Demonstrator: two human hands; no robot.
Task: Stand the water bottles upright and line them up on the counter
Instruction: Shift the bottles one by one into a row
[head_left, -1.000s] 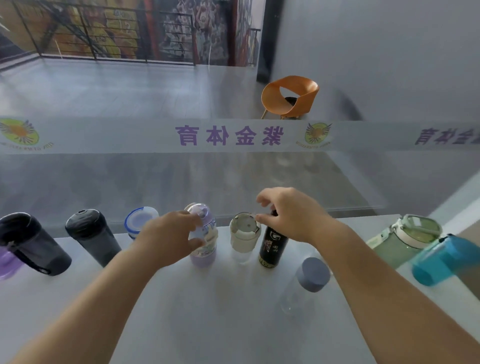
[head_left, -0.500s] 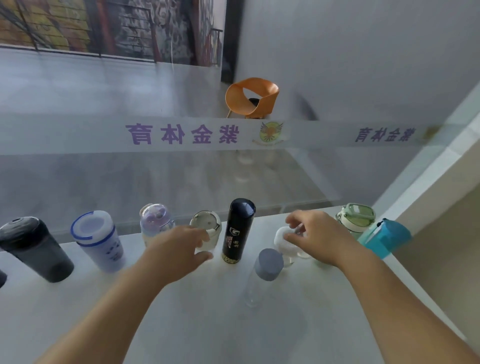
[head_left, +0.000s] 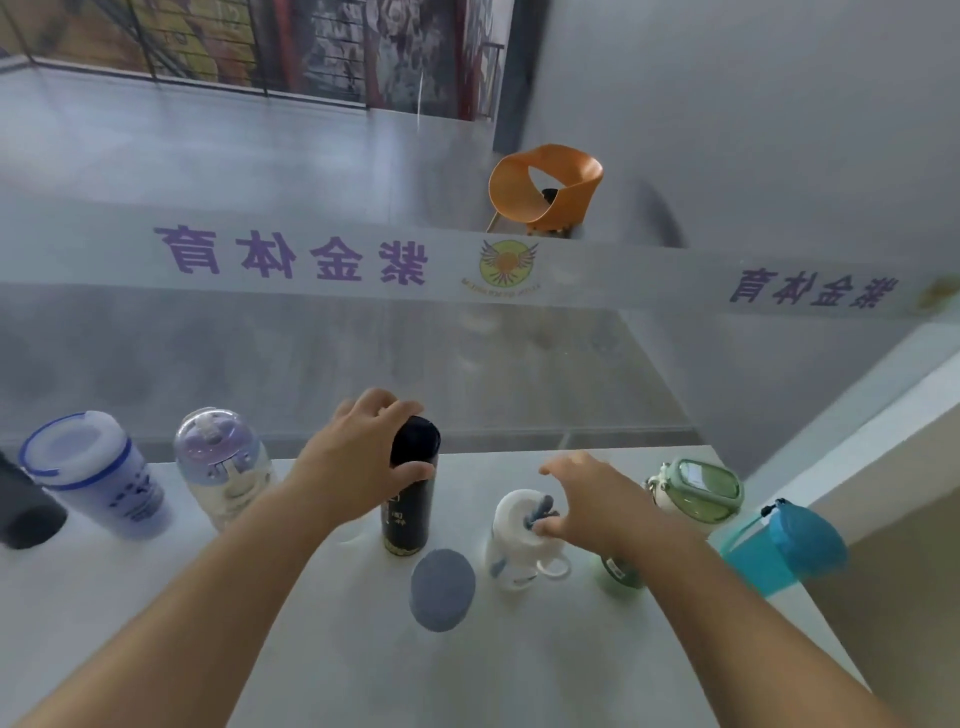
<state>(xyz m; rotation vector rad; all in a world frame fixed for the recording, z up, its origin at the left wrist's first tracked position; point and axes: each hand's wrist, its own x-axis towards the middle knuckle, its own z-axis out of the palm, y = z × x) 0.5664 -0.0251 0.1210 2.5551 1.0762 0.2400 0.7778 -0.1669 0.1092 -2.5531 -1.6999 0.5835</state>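
Several water bottles stand in a row on the white counter (head_left: 363, 654). My left hand (head_left: 348, 467) is shut around the top of the upright black bottle (head_left: 408, 512). My right hand (head_left: 592, 501) hovers over the white bottle (head_left: 511, 540); its fingers are spread and its thumb touches the lid. In front of these stands a clear bottle with a grey lid (head_left: 441, 590). To the right are a green bottle (head_left: 696, 491) and a teal bottle (head_left: 779, 545). To the left are a lavender bottle (head_left: 223, 467), a white cup with a blue rim (head_left: 93, 473) and a dark bottle (head_left: 23, 512).
A glass pane with purple lettering (head_left: 291, 257) rises right behind the row of bottles. The counter ends at its right edge beside the teal bottle, where a beige wall (head_left: 893, 519) begins. An orange chair (head_left: 545, 187) stands on the floor beyond the glass.
My left hand moved from the clear beige-lidded bottle to the black bottle and closed on its top. My right hand opened over the white bottle. The view shifted closer and to the right.
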